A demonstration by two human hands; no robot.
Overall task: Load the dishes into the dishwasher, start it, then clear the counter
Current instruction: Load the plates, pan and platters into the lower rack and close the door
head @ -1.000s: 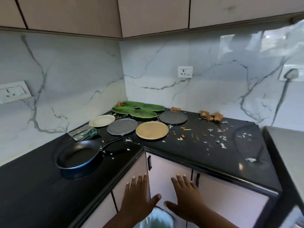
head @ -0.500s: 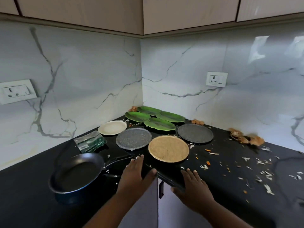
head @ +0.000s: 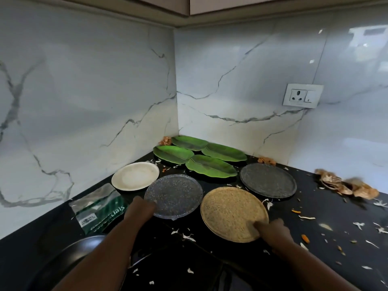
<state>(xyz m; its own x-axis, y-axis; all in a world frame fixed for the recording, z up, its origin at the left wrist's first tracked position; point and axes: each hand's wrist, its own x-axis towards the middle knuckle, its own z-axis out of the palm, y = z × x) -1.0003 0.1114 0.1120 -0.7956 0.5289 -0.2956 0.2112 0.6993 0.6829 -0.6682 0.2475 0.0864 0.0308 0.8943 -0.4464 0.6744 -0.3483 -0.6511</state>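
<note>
Our left hand point(head: 140, 208) pinches the near-left rim of the round speckled grey plate point(head: 173, 196); our right hand point(head: 273, 229) grips the near edge of the round tan, coarse-grained plate point(head: 232, 213) just beside it. Both lie flat on the glossy black table point(head: 210, 259). Beyond the right hand sits a darker speckled round plate point(head: 268, 180); beyond the left, a smooth cream round plate point(head: 135, 175). Farther back, four green leaf-shaped plates point(head: 211, 167) overlap in the corner. Left of our left hand lies a crinkled green-and-silver foil pouch point(head: 99, 207).
</note>
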